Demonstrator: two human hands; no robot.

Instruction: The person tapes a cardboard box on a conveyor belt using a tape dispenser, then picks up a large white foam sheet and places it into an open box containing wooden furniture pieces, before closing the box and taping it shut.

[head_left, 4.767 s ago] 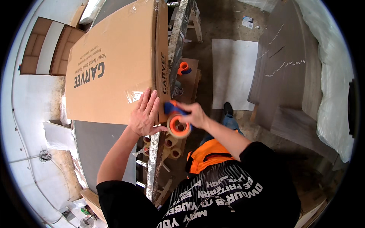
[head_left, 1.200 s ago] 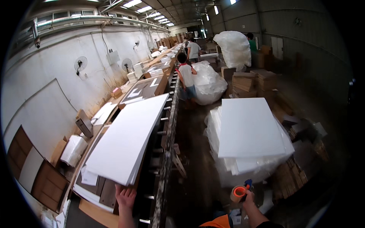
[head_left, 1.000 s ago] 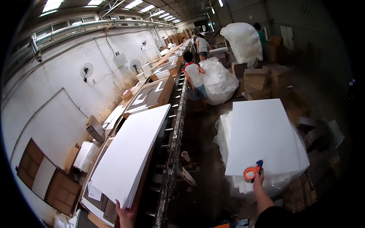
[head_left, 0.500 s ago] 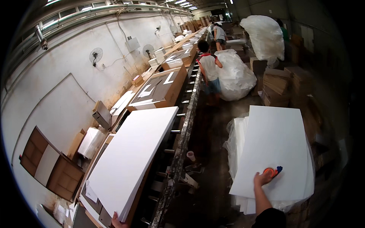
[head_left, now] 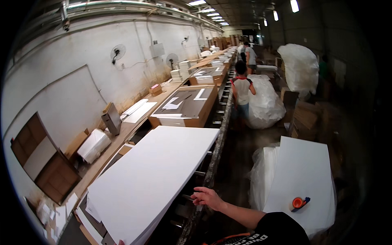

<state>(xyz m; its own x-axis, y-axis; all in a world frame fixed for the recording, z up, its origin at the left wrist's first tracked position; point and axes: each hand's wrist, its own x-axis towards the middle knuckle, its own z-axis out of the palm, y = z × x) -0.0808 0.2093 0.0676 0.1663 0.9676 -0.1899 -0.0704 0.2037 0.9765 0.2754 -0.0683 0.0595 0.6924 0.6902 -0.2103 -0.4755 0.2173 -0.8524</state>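
A large white foam sheet [head_left: 151, 179] lies on top of a stack on the long work line in front of me. My right hand [head_left: 207, 197] reaches in from the lower right, fingers spread and holding nothing, just off the sheet's right edge above the metal rail [head_left: 212, 171]. Only a fingertip of my left hand [head_left: 121, 242] shows at the bottom edge, by the sheet's near corner; its grip is hidden. An orange tape dispenser [head_left: 299, 203] with a blue handle rests on a second stack of white sheets [head_left: 306, 175] to my right.
Cardboard cartons [head_left: 185, 108] follow along the line. A person in a white and red shirt [head_left: 243, 92] stands in the aisle beside large plastic-wrapped bundles [head_left: 265, 104]. Flat brown cardboard [head_left: 41, 159] leans on the left wall; a dark aisle floor [head_left: 239, 163] separates the two stacks.
My right hand has left the tape dispenser on the right stack and swung left to the edge of the big sheet. The view has turned further left.
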